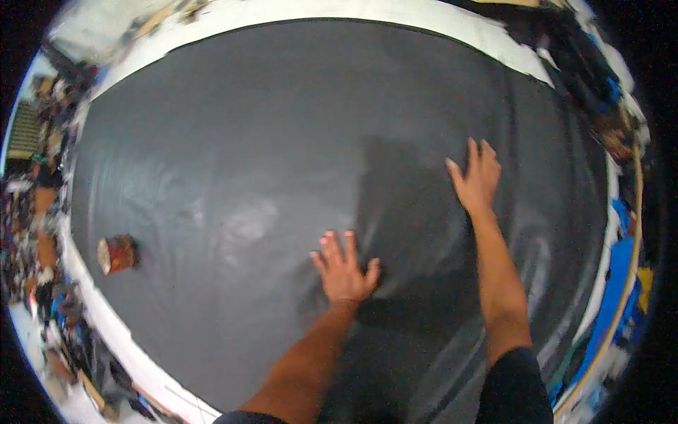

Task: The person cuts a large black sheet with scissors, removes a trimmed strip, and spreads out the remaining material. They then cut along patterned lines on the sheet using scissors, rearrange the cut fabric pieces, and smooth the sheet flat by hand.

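Note:
A large dark grey sheet (282,127) with a dull sheen covers most of a white tabletop (339,10). My left hand (344,270) is over the sheet's lower middle, fingers spread and palm down, holding nothing. Farther right and higher up, my right hand (478,177) reaches across the sheet with its fingers apart and nothing in them. Whether either palm presses on the sheet I cannot tell for sure. Soft folds run through the sheet near the right forearm.
A reddish can-like container (116,254) stands on the sheet at the left. Mixed scraps (46,233) lie beyond the table's left edge. Dark material (565,56) is heaped at the upper right, and blue material (613,283) lies past the right edge beside a long thin strip (638,212).

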`<state>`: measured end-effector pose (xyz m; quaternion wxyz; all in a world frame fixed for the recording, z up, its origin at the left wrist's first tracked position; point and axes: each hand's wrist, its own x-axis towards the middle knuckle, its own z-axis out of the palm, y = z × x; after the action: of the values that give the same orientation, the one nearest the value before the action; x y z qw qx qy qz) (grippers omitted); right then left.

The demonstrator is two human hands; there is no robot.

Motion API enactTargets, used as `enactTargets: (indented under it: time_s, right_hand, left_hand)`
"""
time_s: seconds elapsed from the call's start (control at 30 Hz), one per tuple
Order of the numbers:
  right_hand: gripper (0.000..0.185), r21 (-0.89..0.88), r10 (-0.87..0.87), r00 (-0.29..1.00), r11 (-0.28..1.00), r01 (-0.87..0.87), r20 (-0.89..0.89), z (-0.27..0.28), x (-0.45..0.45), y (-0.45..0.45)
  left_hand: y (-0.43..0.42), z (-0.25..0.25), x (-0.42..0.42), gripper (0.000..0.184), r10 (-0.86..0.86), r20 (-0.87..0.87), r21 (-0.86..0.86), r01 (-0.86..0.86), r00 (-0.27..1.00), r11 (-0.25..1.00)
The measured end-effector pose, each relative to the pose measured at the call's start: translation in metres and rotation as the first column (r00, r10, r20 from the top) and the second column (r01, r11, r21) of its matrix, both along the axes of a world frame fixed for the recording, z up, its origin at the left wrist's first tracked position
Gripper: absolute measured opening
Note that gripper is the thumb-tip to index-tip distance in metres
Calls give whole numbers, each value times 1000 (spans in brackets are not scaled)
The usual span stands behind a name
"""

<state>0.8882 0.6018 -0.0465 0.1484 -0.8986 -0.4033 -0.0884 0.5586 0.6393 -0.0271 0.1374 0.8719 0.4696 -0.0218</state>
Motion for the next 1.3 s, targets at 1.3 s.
enactTargets:
  time_s: [1.3]
  right_hand:
    - [37,200,-103,774,937,287,-625,149,-623,-611]
  left_hand:
    - [-335,75,-844,72,271,-154,-158,-294,950,943]
